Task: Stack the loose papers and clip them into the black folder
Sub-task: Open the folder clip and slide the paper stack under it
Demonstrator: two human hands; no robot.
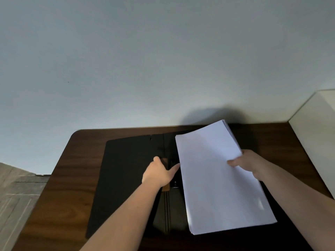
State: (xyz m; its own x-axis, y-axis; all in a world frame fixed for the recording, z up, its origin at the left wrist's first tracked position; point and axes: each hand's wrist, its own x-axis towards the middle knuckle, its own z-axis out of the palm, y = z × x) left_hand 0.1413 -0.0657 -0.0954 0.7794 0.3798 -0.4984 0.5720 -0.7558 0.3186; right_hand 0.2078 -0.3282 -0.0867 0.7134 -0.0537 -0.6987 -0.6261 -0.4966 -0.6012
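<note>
The black folder (125, 178) lies open on the dark wooden table (72, 178). A stack of white papers (215, 180) rests over the folder's right half, its far end lifted. My right hand (248, 164) grips the stack's right edge, thumb on top. My left hand (159, 173) rests on the folder's spine area beside the papers' left edge, over the clip (175, 185), thumb touching the stack. Its fingers are hidden, so whether they hold anything cannot be told. Most of the clip is covered.
A pale wall (163, 60) stands right behind the table's far edge. A white block or cabinet (319, 142) borders the table on the right. Grey floor (16, 196) shows to the left of the table.
</note>
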